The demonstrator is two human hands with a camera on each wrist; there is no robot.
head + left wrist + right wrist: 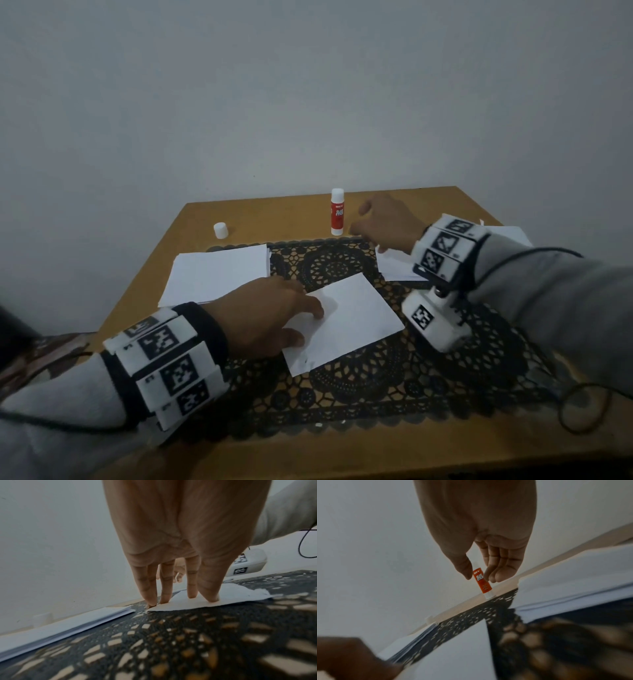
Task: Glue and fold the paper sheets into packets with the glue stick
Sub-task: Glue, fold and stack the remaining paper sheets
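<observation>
A white paper sheet (pixel 346 322) lies tilted on the black lace mat (pixel 342 394). My left hand (pixel 294 318) presses its left part with straight fingers (pixel 150 599); the sheet (pixel 231 595) shows under them. A red and white glue stick (pixel 337 212) stands upright near the table's far edge, uncapped. My right hand (pixel 359 219) hovers just right of it, thumb and fingers spread and relaxed, holding nothing. In the right wrist view the glue stick (pixel 482 582) appears between thumb and fingers, farther away and not touched.
The glue stick's white cap (pixel 221 230) stands at the far left of the wooden table (pixel 428 452). One stack of white sheets (pixel 219 274) lies left of the mat, another stack (pixel 397 263) under my right wrist. A grey wall rises behind the table.
</observation>
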